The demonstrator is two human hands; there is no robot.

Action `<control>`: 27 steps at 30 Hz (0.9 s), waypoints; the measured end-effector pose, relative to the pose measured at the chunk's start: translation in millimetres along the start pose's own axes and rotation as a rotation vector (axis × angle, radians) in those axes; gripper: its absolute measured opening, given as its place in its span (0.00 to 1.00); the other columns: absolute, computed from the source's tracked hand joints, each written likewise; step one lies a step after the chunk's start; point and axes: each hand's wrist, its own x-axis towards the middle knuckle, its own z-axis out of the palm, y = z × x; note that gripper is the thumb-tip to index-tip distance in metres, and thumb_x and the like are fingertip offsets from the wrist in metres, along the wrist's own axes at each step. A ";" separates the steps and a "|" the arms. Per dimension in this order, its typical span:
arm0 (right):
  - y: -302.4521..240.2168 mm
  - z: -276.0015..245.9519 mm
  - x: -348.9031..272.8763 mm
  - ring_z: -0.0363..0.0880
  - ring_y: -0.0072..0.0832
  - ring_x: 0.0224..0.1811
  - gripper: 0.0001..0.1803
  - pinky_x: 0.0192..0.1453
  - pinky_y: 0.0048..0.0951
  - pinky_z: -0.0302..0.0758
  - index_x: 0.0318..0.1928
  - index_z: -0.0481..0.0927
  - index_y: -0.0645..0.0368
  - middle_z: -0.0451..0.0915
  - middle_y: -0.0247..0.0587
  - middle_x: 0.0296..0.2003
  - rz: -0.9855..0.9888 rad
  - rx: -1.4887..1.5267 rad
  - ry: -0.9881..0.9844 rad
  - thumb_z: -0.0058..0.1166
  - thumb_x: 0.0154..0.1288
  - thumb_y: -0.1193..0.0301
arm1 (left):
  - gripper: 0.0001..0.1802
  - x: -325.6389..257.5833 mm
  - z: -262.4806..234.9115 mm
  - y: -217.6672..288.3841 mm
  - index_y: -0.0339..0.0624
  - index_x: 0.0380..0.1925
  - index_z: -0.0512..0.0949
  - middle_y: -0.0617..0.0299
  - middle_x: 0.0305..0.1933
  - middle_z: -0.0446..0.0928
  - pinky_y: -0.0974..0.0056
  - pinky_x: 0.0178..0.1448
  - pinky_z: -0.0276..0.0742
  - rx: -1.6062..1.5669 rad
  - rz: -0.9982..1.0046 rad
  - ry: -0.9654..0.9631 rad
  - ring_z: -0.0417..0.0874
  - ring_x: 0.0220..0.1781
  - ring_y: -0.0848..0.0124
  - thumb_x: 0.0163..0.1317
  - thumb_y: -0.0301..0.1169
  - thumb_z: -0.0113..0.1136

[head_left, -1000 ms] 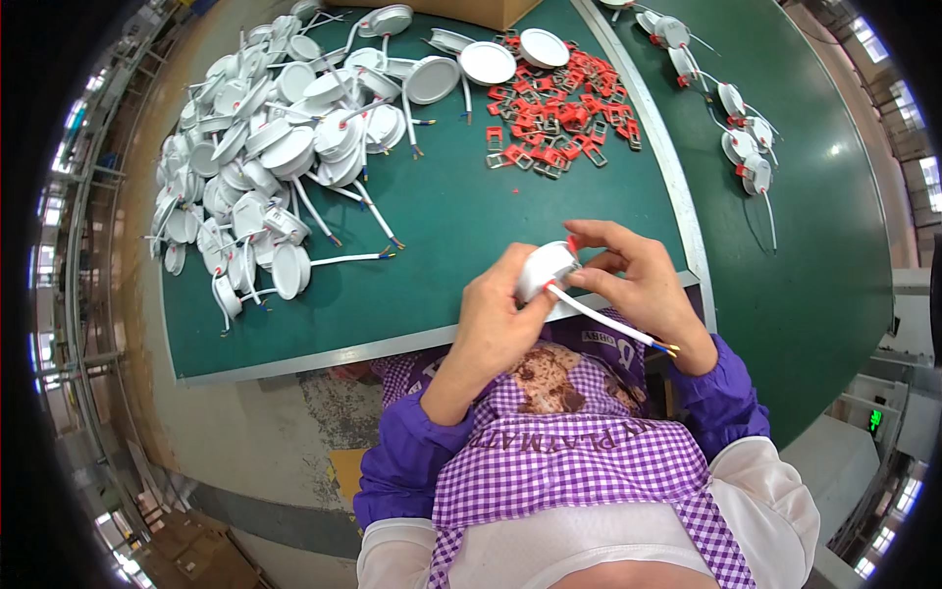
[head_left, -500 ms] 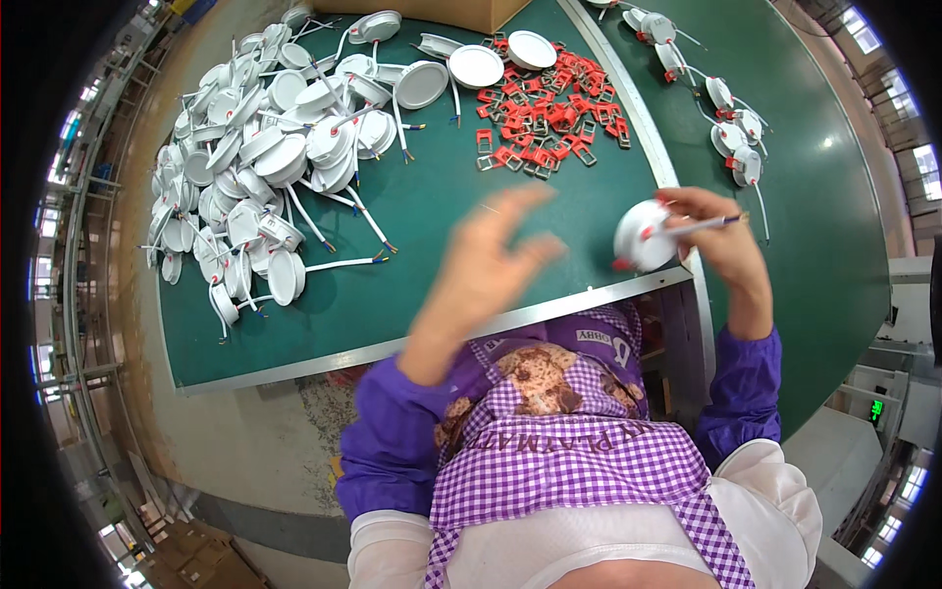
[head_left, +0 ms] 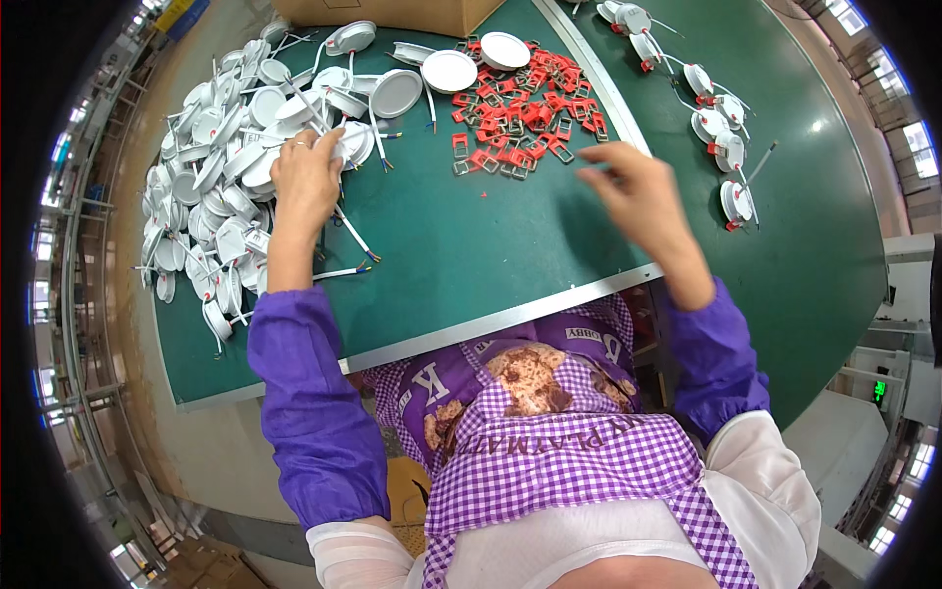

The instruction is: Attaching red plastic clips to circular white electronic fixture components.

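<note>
My left hand has reached into a heap of white round downlights with short cables on the left of the table. Its fingers are closed on a downlight there, which the hand largely covers. My right hand, slightly blurred, hovers over the table with thumb and fingers apart and nothing visible between them. Just beyond and left of it lies a spread of red clips with metal frames. A downlight with its cable sticking up stands on the green surface to the right.
Several more downlights form a row on the right-hand green surface. A metal strip divides it from the table. Two downlights lie face up beside the clips. A cardboard box stands at the far edge.
My right hand has let go of the downlight, which now stands on the right-hand surface, and has moved left. My left hand has moved left into the heap and closed on a downlight.
</note>
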 end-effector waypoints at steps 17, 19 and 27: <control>-19.2 98.6 9.3 0.81 0.37 0.29 0.07 0.35 0.34 0.78 0.40 0.77 0.62 0.81 0.41 0.30 0.028 0.229 0.011 0.58 0.64 0.73 | 0.24 -85.9 1.1 137.9 0.38 0.63 0.68 0.61 0.54 0.74 0.64 0.57 0.74 -2.001 -0.418 -0.052 0.77 0.54 0.72 0.77 0.44 0.44; -40.3 90.3 -2.0 0.81 0.32 0.27 0.07 0.33 0.32 0.77 0.40 0.76 0.63 0.81 0.40 0.28 0.181 0.462 -0.057 0.57 0.66 0.73 | 0.25 -94.9 5.6 143.7 0.39 0.62 0.68 0.61 0.55 0.74 0.63 0.58 0.73 -2.145 -0.496 -0.132 0.76 0.55 0.71 0.76 0.45 0.44; -45.1 100.1 -22.0 0.74 0.13 0.24 0.06 0.27 0.19 0.72 0.40 0.79 0.64 0.80 0.33 0.25 0.269 0.686 0.123 0.58 0.67 0.73 | 0.28 -111.6 14.3 172.3 0.38 0.54 0.68 0.59 0.51 0.77 0.62 0.56 0.76 -2.139 -0.591 -0.194 0.79 0.53 0.71 0.68 0.50 0.55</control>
